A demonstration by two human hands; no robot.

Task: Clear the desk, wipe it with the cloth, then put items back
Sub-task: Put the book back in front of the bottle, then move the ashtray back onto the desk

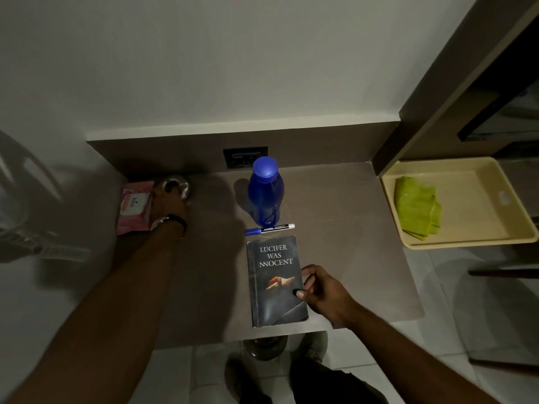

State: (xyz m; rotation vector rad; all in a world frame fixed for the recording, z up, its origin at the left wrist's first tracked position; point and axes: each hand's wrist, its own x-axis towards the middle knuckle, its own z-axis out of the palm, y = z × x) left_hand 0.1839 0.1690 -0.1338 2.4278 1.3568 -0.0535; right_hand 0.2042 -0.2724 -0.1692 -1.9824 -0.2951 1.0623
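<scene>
Brown wood-grain desk top (350, 228), head view, dim light.

R hand (323, 290) sits at the right edge of a dark paperback book (274, 281) w/ white title lettering. Thumb (299, 293) is on the cover and the other fingers are curled at the edge, so it pinches the book. Book lies flat on the desk, cover up, w/ its near right corner creased.

Just beyond the book from that grip, a blue-and-white marker pen (269, 229) lies crosswise, v. close to the book's far edge; touching or not, can't tell. Past the pen a translucent blue plastic bottle (265, 196) w/ blue cap stands upright, base just beside the pen. Black wall socket (245, 157) is in the back panel behind the bottle.

L hand (167, 204) is well apart from the R grip, off to its left & further back, arm stretched out. Its fingers are curled over a clear shiny round object (178, 185) at the back of the desk. It looks like it grips the obj.; too shadowed to say what the obj. is. Black wristband (178, 220) is on that wrist. Pink flat wipes pack (134, 208) lies against the L hand's left side.

Right of the R hand, past the desk edge, is a cream rectangular plastic tray (472, 182). Folded green cloth (417, 208) lies in its left part, well apart from both hands.
</scene>
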